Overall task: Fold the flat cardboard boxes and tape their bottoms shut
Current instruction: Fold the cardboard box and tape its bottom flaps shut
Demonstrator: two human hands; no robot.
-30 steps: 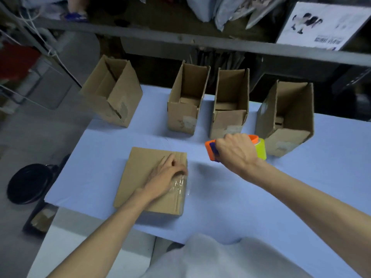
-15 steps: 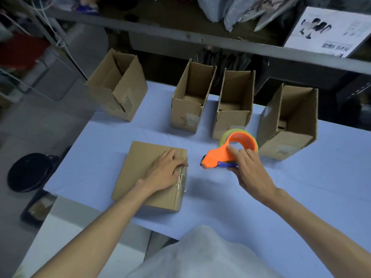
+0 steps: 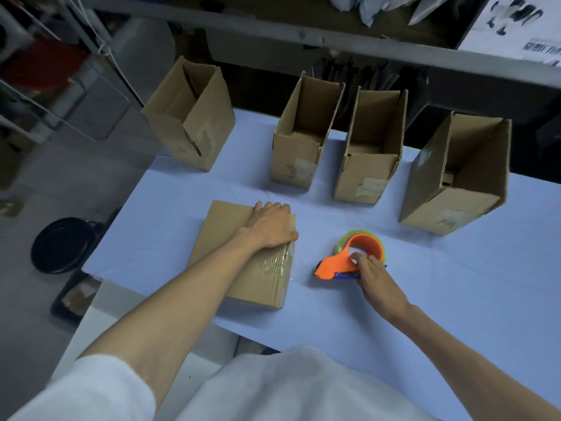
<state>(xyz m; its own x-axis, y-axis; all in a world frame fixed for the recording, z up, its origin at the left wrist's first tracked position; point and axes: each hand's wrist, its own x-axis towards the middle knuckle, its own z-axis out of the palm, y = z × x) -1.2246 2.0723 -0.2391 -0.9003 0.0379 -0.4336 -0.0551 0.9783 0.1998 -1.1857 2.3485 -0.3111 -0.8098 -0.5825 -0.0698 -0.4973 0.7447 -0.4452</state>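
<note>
A single view — worn on the person's head — looks forward and steeply down over the blue tabletop (image 3: 455,299), close above both forearms, with a shelf rail (image 3: 303,34) crossing the top edge.

Matt brown cardboard box (image 3: 243,256) carries glossy clear tape (image 3: 277,259); the dispenser (image 3: 343,262) is smooth orange plastic; the tabletop (image 3: 455,284) matt pale blue.

A packing station is showing: open cardboard boxes (image 3: 303,141) are standing on a blue-covered table (image 3: 470,293) by a tape dispenser (image 3: 335,265), and what may be mailing bags (image 3: 391,7) are lying on metal shelving (image 3: 273,28).
</note>
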